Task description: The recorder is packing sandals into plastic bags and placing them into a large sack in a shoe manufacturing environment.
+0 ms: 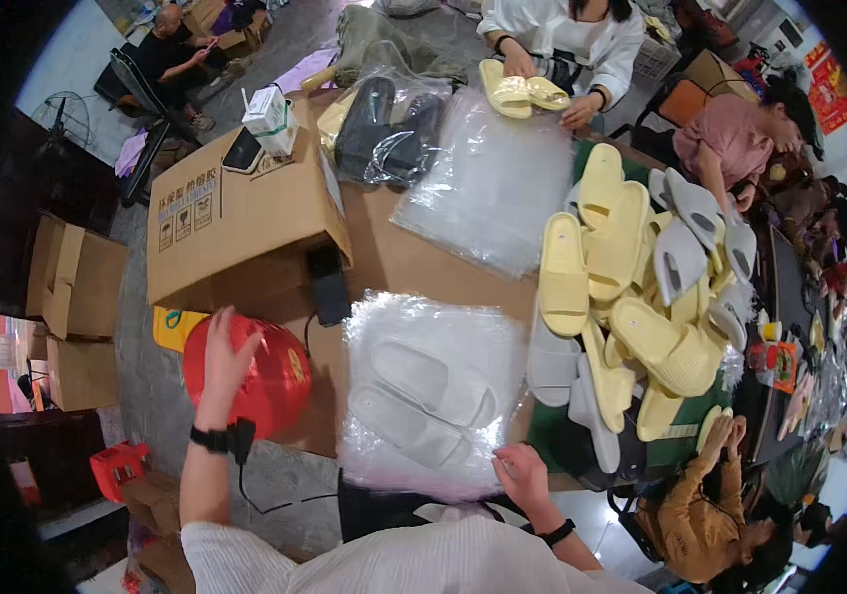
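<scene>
A pair of grey slide sandals lies side by side on a stack of clear plastic bags in front of me; it looks covered by clear film. At the stack's lower right corner is my right hand, its fingers curled together; whether they pinch the bag's edge is hard to see. My left hand rests over a round, shiny red object with a small gold mark, fingers spread and gripping nothing. To the right rises a heap of yellow and grey slide sandals.
A cardboard box bears a small white carton and a phone. More clear bags and bagged black sandals lie at the far side. Opposite, a co-worker's hands hold yellow sandals. A black cable hangs by my left wrist.
</scene>
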`<state>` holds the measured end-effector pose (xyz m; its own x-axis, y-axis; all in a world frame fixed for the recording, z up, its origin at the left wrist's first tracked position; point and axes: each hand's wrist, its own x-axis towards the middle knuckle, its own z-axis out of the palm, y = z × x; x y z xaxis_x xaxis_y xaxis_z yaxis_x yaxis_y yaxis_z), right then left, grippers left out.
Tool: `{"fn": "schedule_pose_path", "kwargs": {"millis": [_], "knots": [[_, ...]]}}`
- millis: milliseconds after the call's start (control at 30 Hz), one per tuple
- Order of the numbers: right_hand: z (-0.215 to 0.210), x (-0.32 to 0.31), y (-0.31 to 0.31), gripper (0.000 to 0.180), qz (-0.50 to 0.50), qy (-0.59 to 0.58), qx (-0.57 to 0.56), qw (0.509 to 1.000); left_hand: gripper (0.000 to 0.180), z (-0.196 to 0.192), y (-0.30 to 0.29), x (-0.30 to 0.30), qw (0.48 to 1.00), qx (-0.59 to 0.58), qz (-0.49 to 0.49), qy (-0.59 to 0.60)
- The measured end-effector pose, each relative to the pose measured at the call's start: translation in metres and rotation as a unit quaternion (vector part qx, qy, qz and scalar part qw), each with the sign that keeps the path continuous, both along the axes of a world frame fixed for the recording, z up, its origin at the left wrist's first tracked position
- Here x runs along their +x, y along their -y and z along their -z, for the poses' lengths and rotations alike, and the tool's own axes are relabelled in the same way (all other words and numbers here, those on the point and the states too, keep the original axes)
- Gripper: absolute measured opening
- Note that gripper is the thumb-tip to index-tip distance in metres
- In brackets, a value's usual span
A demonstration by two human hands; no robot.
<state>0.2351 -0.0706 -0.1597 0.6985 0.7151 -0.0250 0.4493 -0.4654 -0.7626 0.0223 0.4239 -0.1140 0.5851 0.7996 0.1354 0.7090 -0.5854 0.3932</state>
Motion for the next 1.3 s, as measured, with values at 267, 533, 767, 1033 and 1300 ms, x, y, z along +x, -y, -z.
{"fn": "schedule_pose_path", "kwargs": {"millis": [267,533,767,1033,1300], "knots": [[0.0,0.012,0.061,0.021,-0.128,-0.041,-0.054,0.989,0.054,0.011,0.258,-0.018,0.965,-0.129,0.191,-0.128],[-0.005,0.001,0.033,0.028,-0.173,-0.096,-0.048,0.979,0.049,0.047,0.254,0.031,0.978,-0.067,0.17,-0.099],[0.035,-0.017,0.04,0.036,-0.181,-0.094,-0.136,0.97,0.052,0.071,0.244,0.085,0.916,0.034,0.379,-0.129],[0.066,-0.037,0.056,0.043,-0.225,-0.067,-0.185,0.954,0.015,0.074,0.239,0.1,0.887,-0.05,0.455,-0.061],[0.055,-0.016,0.065,0.026,-0.001,-0.101,-0.039,0.994,0.022,0.018,0.262,0.106,0.983,-0.121,0.123,0.06]]}}
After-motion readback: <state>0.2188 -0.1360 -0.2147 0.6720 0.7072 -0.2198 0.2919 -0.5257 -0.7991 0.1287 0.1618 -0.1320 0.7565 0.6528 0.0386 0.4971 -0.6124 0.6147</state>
